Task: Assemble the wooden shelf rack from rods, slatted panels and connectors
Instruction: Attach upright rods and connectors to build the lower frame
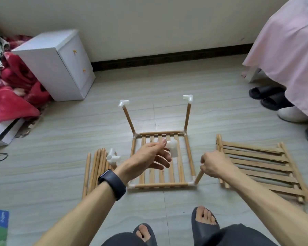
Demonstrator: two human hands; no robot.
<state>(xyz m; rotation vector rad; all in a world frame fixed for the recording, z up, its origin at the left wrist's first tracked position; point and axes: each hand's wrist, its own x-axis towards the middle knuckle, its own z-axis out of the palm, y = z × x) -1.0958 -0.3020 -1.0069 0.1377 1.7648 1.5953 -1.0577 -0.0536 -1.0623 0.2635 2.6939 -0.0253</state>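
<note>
A slatted wooden panel (161,174) framed by rods and white corner connectors lies on the floor. Two rods (129,119) (187,118) stand up from its far corners, each capped with a white connector (123,103) (188,98). My right hand (214,165) grips a rod (199,177) set in the near right corner connector (191,183). My left hand (152,156) hovers over the panel and pinches a white connector (172,148) with thumb and forefinger. Another white connector (112,158) sits on a bundle of loose rods (94,172) at the left.
Stacked slatted panels (260,167) lie to the right. A white bedside cabinet (60,64) and red blankets (11,89) stand at the back left. A bed with a pink cover (288,50) and slippers (268,96) are at the right. My feet (203,221) are near the bottom.
</note>
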